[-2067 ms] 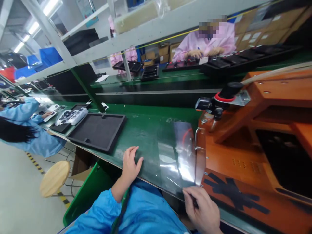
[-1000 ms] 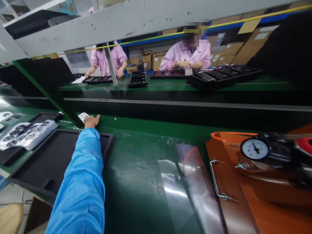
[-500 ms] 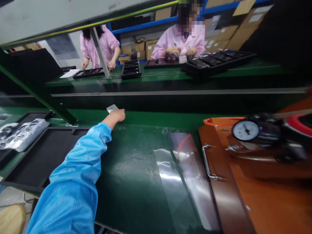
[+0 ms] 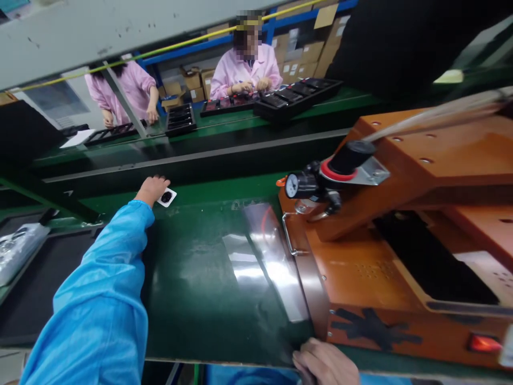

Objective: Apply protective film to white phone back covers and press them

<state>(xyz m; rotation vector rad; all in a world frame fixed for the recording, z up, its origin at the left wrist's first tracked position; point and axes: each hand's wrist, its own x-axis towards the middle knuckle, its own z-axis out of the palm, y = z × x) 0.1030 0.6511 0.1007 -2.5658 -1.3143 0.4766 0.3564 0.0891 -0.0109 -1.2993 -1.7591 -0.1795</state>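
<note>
My left hand (image 4: 151,188) reaches to the far side of the green bench (image 4: 192,299). Its fingertips are on a small white card with a black round part (image 4: 166,197), which lies flat against the bench's back rail. My right hand (image 4: 325,367) shows only partly at the bottom edge, fingers curled, next to the near corner of an orange press machine (image 4: 360,267). A clear glossy film sheet (image 4: 262,256) lies on the bench between the two hands, beside the machine's metal handle (image 4: 289,235). What the right hand holds is hidden.
A pressure gauge and red-ringed regulator (image 4: 294,185) stick out from the machine's left side. A black foam tray (image 4: 36,289) and a bag of parts (image 4: 18,247) lie at left. Across a black conveyor, two people in pink coats (image 4: 244,69) work at black trays (image 4: 296,96).
My left arm has reached across to the back of the bench, picked up the white card and brought it right and down onto the bench. My right hand is back in view at the bottom edge.
</note>
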